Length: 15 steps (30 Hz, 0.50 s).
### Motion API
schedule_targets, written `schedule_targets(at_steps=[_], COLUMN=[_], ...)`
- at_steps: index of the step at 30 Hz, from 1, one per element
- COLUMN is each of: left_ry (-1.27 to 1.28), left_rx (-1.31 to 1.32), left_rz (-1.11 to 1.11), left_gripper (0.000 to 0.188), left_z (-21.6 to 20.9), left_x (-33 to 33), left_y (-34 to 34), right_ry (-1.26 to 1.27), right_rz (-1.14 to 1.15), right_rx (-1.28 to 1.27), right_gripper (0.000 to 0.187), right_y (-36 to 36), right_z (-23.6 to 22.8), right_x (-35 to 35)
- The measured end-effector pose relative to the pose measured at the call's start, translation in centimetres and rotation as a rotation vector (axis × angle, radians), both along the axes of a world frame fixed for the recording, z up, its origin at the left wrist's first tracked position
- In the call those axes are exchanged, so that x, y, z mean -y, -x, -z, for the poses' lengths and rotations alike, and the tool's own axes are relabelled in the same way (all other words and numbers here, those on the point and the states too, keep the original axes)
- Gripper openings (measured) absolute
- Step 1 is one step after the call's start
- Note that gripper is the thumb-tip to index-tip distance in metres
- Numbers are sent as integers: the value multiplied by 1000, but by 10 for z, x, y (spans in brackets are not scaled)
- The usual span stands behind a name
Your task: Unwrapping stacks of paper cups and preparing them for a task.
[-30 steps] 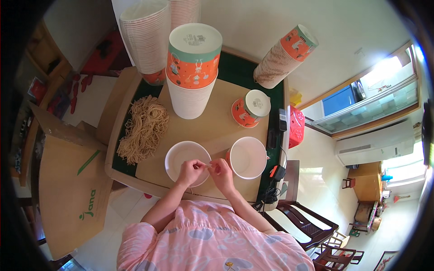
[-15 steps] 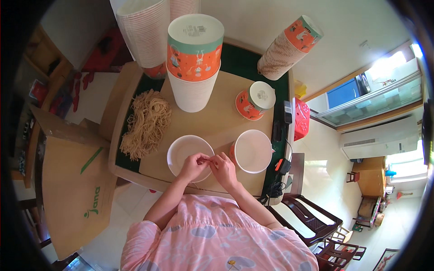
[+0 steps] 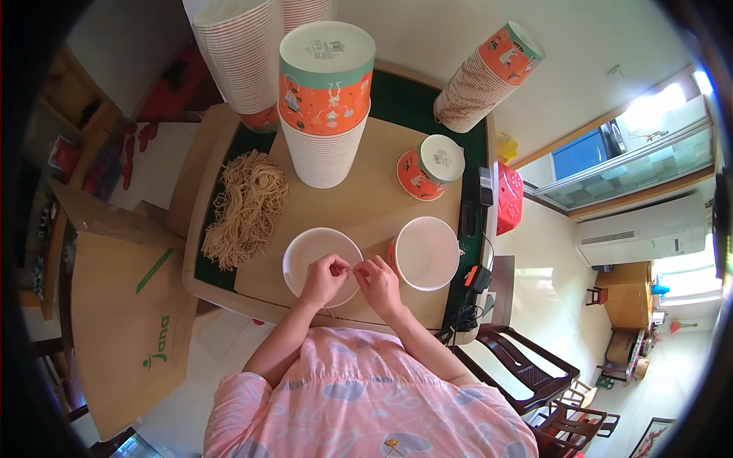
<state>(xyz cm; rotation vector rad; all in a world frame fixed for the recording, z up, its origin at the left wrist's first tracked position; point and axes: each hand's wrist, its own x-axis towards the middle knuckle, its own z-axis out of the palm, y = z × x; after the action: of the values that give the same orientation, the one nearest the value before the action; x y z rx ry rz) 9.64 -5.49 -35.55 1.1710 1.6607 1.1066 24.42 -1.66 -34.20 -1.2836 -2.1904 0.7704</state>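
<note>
Centrally, the left hand (image 3: 324, 280) and right hand (image 3: 379, 287) lie close together over a white paper bucket (image 3: 302, 249), the fingers of each pressed together, pinching what appears to be a thin pale strand (image 3: 350, 270), scarcely visible between them. Just right stands a second paper bucket (image 3: 426, 252), open end up. Both rest on a cardboard sheet (image 3: 374, 195) covering part of the table (image 3: 402, 98); beige cord (image 3: 246, 208) lies bundled at left, near an inverted bucket stack (image 3: 324, 126).
</note>
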Motion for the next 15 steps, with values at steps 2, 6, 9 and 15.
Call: schedule_targets(at_steps=[2,6,9,15], left_ry=[10,-46,-24,117], left_rx=[12,144,220,348], left_rz=[3,-63,-42,-28], left_gripper=[5,5,7,10], left_z=[-2,-2,-1,7], left_x=[0,0,-1,1], left_y=[1,2,6,9], right_ry=[13,43,70,56], right_rz=[-18,-39,-13,-10], right_rx=[-13,-95,-73,-100], right_gripper=[10,10,11,11], right_y=[1,7,7,9], right_z=[-1,-6,-4,-10], right_x=[-1,0,0,2])
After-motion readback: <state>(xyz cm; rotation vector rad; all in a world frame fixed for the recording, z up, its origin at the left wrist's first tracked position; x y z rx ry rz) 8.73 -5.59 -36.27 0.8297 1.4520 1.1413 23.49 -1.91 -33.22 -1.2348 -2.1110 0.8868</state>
